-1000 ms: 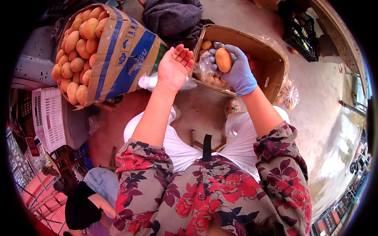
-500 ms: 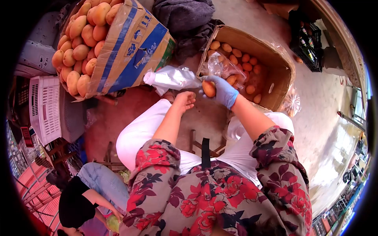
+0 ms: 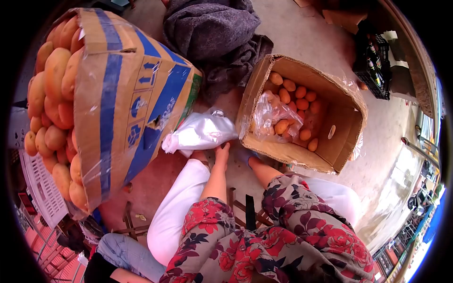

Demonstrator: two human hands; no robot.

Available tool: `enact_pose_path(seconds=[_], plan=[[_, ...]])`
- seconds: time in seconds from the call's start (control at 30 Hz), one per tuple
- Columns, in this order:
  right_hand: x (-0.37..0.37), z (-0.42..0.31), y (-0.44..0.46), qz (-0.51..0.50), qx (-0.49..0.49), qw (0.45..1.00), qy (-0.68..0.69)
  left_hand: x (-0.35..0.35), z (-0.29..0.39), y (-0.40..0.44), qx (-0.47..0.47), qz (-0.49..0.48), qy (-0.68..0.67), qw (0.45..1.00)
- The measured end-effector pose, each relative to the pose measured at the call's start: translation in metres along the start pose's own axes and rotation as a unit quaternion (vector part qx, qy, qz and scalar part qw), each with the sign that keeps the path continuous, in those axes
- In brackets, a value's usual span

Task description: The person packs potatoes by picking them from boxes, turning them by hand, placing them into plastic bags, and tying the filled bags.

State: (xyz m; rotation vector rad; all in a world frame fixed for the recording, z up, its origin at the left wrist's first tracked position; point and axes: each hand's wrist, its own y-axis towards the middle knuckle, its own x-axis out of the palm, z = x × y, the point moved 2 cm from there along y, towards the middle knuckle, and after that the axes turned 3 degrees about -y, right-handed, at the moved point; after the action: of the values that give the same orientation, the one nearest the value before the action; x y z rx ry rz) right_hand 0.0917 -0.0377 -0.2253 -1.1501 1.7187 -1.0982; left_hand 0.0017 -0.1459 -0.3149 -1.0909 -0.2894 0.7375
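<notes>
My left hand (image 3: 222, 154) is held low between my knees, its fingertips by the lower edge of a white plastic bag (image 3: 203, 132). Whether it grips anything I cannot make out. Only a strip of blue glove shows of my right hand (image 3: 248, 156), beside the near-left corner of an open cardboard box (image 3: 302, 158). Its fingers are hidden, and no fruit shows in it. Inside that box lie several orange-yellow mangoes (image 3: 305, 135) and a crumpled clear plastic bag (image 3: 269, 113).
To the left, a large blue-striped cardboard box (image 3: 106, 94) is heaped with mangoes (image 3: 56, 70). A dark cloth bundle (image 3: 212, 21) lies behind. A white plastic crate (image 3: 45, 188), a black crate (image 3: 375, 66) and a person in jeans (image 3: 127, 250) are nearby.
Both hands have drawn lower and closer together, and the right has left the box opening. The mango it held is out of sight. My view has shifted, so the striped box looks larger.
</notes>
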Motion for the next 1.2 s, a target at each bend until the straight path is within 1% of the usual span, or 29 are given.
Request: enact_pose_path(seconds=[0.1, 0.17, 0.23, 0.27, 0.3, 0.33, 0.37, 0.4, 0.43, 0.47, 0.5, 0.53, 0.57, 0.6, 0.63, 0.67, 0.73, 0.77, 0.8, 0.83, 0.87, 0.9, 0.93, 0.97, 1.0, 1.03, 1.1, 1.17, 1.2], plan=[[-0.002, 0.011, 0.008, 0.050, -0.033, 0.998, -0.028, 0.009, 0.002, 0.012, -0.017, -0.038, -0.032, 0.999], [-0.008, 0.022, -0.002, 0.143, -0.109, 0.983, -0.048, 0.013, 0.010, 0.020, -0.033, -0.073, -0.051, 0.995], [-0.020, 0.027, -0.021, 0.301, -0.258, 0.914, -0.090, 0.010, -0.001, 0.027, -0.057, -0.104, -0.065, 0.991], [-0.020, 0.033, -0.022, 0.354, -0.317, 0.874, -0.103, 0.006, -0.001, 0.019, -0.083, -0.104, -0.082, 0.988], [-0.019, 0.034, -0.025, 0.374, -0.357, 0.849, -0.105, 0.002, -0.001, 0.010, -0.109, -0.103, -0.099, 0.984], [-0.014, 0.029, -0.025, 0.366, -0.377, 0.844, -0.108, -0.004, -0.001, -0.002, -0.136, -0.078, -0.109, 0.982], [-0.002, 0.013, -0.011, 0.190, -0.306, 0.931, -0.065, -0.008, 0.007, -0.017, -0.156, -0.054, -0.120, 0.979], [0.011, 0.000, 0.002, 0.000, -0.167, 0.985, -0.042, -0.008, 0.028, -0.049, -0.171, -0.023, -0.153, 0.973], [0.024, -0.012, 0.011, -0.143, -0.037, 0.987, -0.066, -0.015, 0.021, -0.055, -0.195, -0.039, -0.175, 0.964], [0.036, -0.005, 0.006, -0.143, -0.079, 0.986, -0.007, -0.025, 0.005, -0.053, -0.218, -0.054, -0.196, 0.954], [0.029, -0.017, -0.014, -0.144, -0.088, 0.983, -0.078, -0.032, -0.001, -0.055, -0.241, -0.069, -0.217, 0.943], [0.012, -0.042, -0.050, -0.142, -0.097, 0.974, -0.149, -0.035, 0.015, -0.073, -0.231, -0.084, -0.197, 0.949], [-0.003, -0.060, -0.080, -0.136, -0.105, 0.960, -0.220, -0.035, 0.042, -0.096, -0.170, -0.108, -0.202, 0.958], [-0.013, -0.067, -0.099, -0.097, -0.222, 0.943, -0.229, -0.034, 0.070, -0.122, -0.110, -0.133, -0.206, 0.963], [-0.008, -0.065, -0.090, 0.004, -0.284, 0.915, -0.286, -0.032, 0.094, -0.148, -0.054, -0.158, -0.210, 0.963], [-0.037, -0.089, -0.129, -0.009, -0.259, 0.914, -0.313, -0.034, 0.116, -0.170, -0.002, -0.189, -0.204, 0.961], [-0.084, -0.119, -0.180, 0.016, -0.322, 0.891, -0.321, -0.032, 0.159, -0.218, 0.100, -0.241, -0.222, 0.940], [-0.117, -0.130, -0.214, 0.017, -0.388, 0.876, -0.285, -0.026, 0.180, -0.242, 0.149, -0.263, -0.245, 0.921], [-0.143, -0.137, -0.229, -0.102, -0.331, 0.908, -0.235, -0.018, 0.195, -0.262, 0.176, -0.295, -0.261, 0.902], [-0.157, -0.131, -0.206, -0.162, -0.371, 0.901, -0.156, -0.009, 0.208, -0.278, 0.199, -0.326, -0.276, 0.882], [-0.189, -0.133, -0.251, -0.179, -0.324, 0.925, -0.081, 0.002, 0.218, -0.287, 0.196, -0.335, -0.264, 0.883], [-0.205, -0.124, -0.225, -0.153, -0.384, 0.909, -0.055, 0.017, 0.220, -0.285, 0.218, -0.310, -0.216, 0.900], [-0.223, -0.115, -0.226, -0.120, -0.367, 0.922, 0.002, 0.034, 0.220, -0.283, 0.238, -0.285, -0.169, 0.913], [-0.234, -0.100, -0.214, -0.127, -0.348, 0.925, 0.082, 0.052, 0.221, -0.279, 0.258, -0.259, -0.121, 0.923], [-0.245, -0.087, -0.214, -0.080, -0.305, 0.943, 0.103, 0.070, 0.219, -0.269, 0.230, -0.259, -0.105, 0.932], [-0.247, -0.064, -0.177, -0.070, -0.302, 0.935, 0.170, 0.089, 0.218, -0.259, 0.201, -0.260, -0.090, 0.940], [-0.240, -0.025, -0.133, -0.065, -0.252, 0.928, 0.266, 0.119, 0.218, -0.235, 0.163, -0.221, 0.013, 0.961], [-0.216, 0.009, -0.071, -0.046, -0.183, 0.925, 0.329, 0.139, 0.204, -0.182, 0.119, -0.181, 0.114, 0.970], [-0.203, 0.022, -0.041, -0.004, -0.202, 0.920, 0.336, 0.141, 0.187, -0.142, 0.114, -0.146, 0.174, 0.967]])
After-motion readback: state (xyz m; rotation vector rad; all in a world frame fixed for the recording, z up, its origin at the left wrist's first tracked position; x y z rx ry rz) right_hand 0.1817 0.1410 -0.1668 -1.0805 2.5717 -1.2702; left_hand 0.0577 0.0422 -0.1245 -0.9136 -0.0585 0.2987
